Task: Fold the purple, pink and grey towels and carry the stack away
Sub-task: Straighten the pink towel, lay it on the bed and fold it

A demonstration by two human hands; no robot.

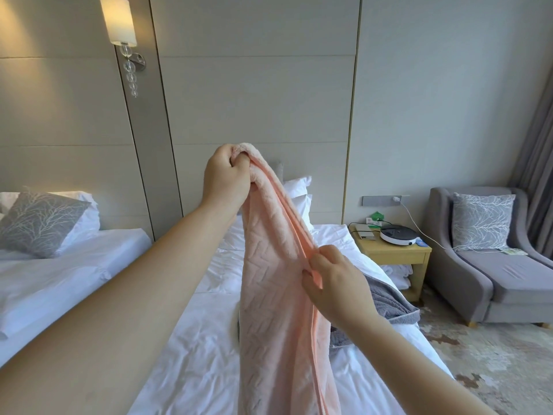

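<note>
Above the bed (191, 348), the left hand (225, 178) pinches the pink towel (275, 310) high while the right hand (335, 283) grips its hem, apparently aligning edges; the grey towel (389, 304) waits.

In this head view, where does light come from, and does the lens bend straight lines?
Head view: the wall lamp glows warm on the upper-left wall, the rest lit cooler and evenly; head view: the panel seams splay apart upward, a wide-angle effect; head view: the pink towel is sharp, its weave readable.
</note>
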